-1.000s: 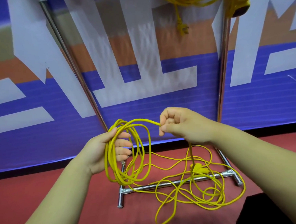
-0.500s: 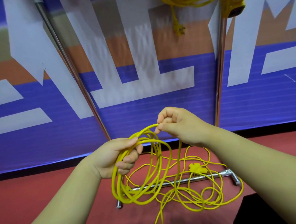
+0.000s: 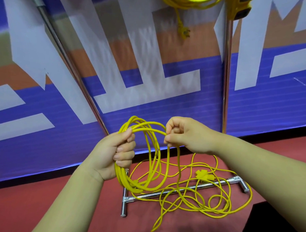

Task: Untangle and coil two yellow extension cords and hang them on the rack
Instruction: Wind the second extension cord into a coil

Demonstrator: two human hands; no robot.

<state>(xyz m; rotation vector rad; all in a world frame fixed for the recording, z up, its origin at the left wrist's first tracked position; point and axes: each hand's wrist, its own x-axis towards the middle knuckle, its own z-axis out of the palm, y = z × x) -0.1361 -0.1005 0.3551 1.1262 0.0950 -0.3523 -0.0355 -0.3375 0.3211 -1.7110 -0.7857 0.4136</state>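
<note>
1. left grip (image 3: 114, 154) clenched round coil (image 3: 121, 176), right grip (image 3: 185, 135) pinching its top; one more loop just laid in.
2. slack (image 3: 214, 212) still tangled over rack base (image 3: 234, 181); other cord (image 3: 186, 1) hung.

Loose cord (image 3: 121, 178): bright yellow throughout, plain. Its plug (image 3: 201, 174) is the same yellow.

Hung cord (image 3: 179, 2): matching yellow. The socket block (image 3: 240, 8) is yellow with black openings.

Rack (image 3: 225, 84): bare polished silver metal on both the uprights and the base bars.

Wall panel (image 3: 166, 113): deep blue with fine horizontal ribbing, overlaid with large white angular block shapes. An orange band runs higher up, with a patch of dull green at the far left.

Skirting strip (image 3: 289, 132): black.

Floor (image 3: 37, 212): flat brick red, unpatterned.

Lower right corner: a solid black shape (image 3: 275, 228), which cannot be identified.
</note>
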